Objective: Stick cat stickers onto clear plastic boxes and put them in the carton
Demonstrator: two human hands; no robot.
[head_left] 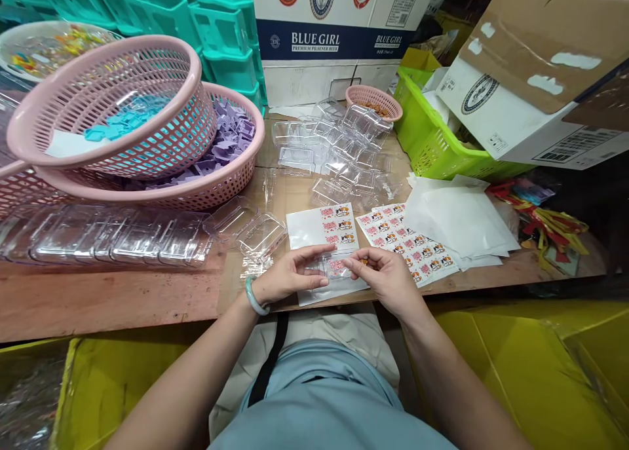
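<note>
My left hand is closed on the left end of a small clear plastic case, its thumb in front and fingers behind. On the case lies a cat sticker with red lettering. My right hand pinches that sticker's right end between thumb and fingertips; I cannot tell whether it is fully stuck down. Under and behind my hands is a partly used sticker sheet, with a few stickers left along its right side. Fuller cat sticker sheets lie right of my right hand.
Clear cases are heaped behind the sheets; more stand in a row at left. Pink baskets hold blue and purple pieces. White papers, a green basket and cartons crowd the right. Yellow bins flank my lap.
</note>
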